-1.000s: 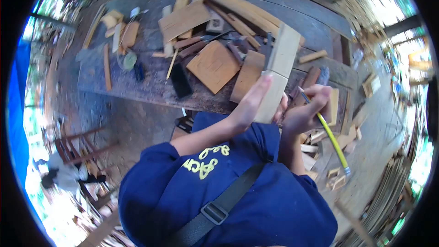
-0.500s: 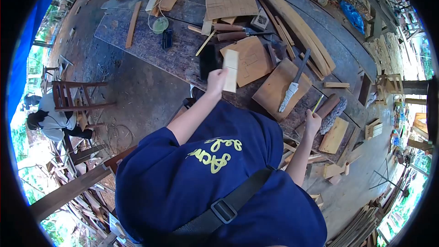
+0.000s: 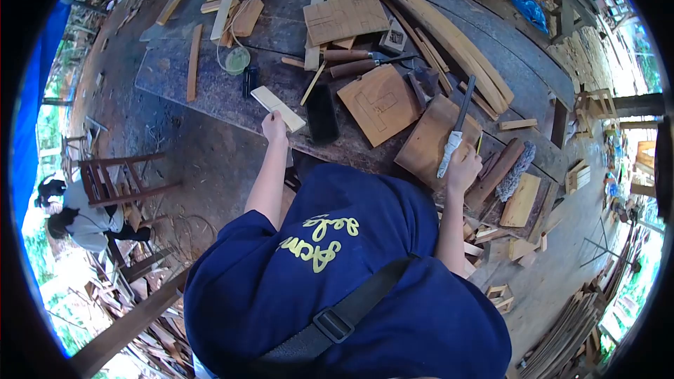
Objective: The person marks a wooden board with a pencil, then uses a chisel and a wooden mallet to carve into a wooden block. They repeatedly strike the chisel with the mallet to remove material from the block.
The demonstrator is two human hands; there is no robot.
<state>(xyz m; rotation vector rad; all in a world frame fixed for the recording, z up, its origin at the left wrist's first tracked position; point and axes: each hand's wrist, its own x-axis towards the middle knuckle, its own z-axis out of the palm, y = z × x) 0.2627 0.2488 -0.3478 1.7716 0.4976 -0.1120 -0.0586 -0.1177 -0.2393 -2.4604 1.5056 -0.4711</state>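
My left hand (image 3: 274, 126) is closed on one end of a pale wood block (image 3: 279, 109) at the table's near edge, left of a black phone (image 3: 322, 114). Over on the right, my right hand (image 3: 463, 167) is closed round a thin yellow pencil (image 3: 479, 143), of which only a short tip shows. That hand is beside the white-wrapped handle of a long dark tool (image 3: 450, 154), which lies over a brown board (image 3: 427, 137). Between the hands, a square board with a drawn outline (image 3: 379, 104) lies flat.
Wooden-handled tools (image 3: 352, 68), a marked board (image 3: 344, 18) and long curved planks (image 3: 449, 42) lie on the dark table (image 3: 168, 74). A brush (image 3: 516, 172) and wood pieces are at right. A person (image 3: 88, 217) sits near a chair (image 3: 116, 179) at left.
My left hand has moved left with the pale block, which is now tilted the other way. My right hand has moved left and up, closer to the wrapped handle. The camera view has shifted slightly.
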